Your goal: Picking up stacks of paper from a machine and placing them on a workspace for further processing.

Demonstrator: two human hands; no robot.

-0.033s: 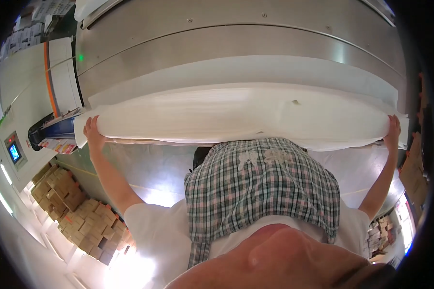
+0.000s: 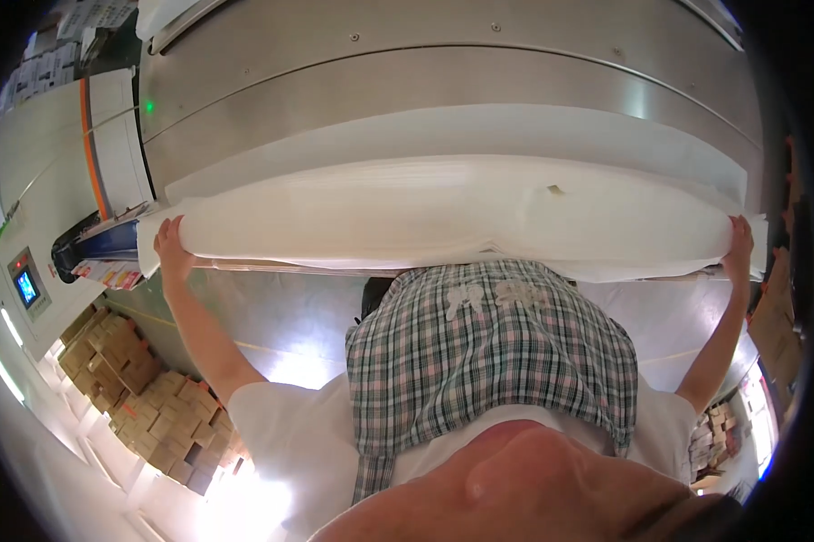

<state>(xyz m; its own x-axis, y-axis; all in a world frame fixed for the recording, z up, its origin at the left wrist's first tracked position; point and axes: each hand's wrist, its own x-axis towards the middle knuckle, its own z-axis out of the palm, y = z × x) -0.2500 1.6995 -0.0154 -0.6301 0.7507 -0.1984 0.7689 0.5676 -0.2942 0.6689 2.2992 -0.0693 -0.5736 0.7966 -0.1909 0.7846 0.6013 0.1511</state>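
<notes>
**A:** Your left hand (image 2: 170,246) is closed over the left edge of the white sheet (image 2: 443,212), fingers curled on top of it. Your right hand (image 2: 740,242) grips the right edge the same way. Arms spread wide, both hands clamped on cloth.

**B:** And where does the sheet lie just now?

**A:** Stretched flat across the front of the big steel machine (image 2: 443,81), its near hem running between your two hands and the rest reaching up toward the curved metal hood. It sits just above your checked apron (image 2: 488,361).

**B:** So how do you hold it well?

**A:** I'd judge even tension matters most. Keep both hands level so the hem stays straight; the middle looks to sag a little toward your apron, so pull outward gently with both hands. There is a small fleck or fold near the upper right of the sheet (image 2: 556,190); I cannot tell which.

**B:** Anything close by to mind?

**A:** Stacked cardboard boxes (image 2: 131,388) lie down to your left, well apart from the cloth, and a small lit screen (image 2: 26,287) sits on the machine's left side.
</notes>
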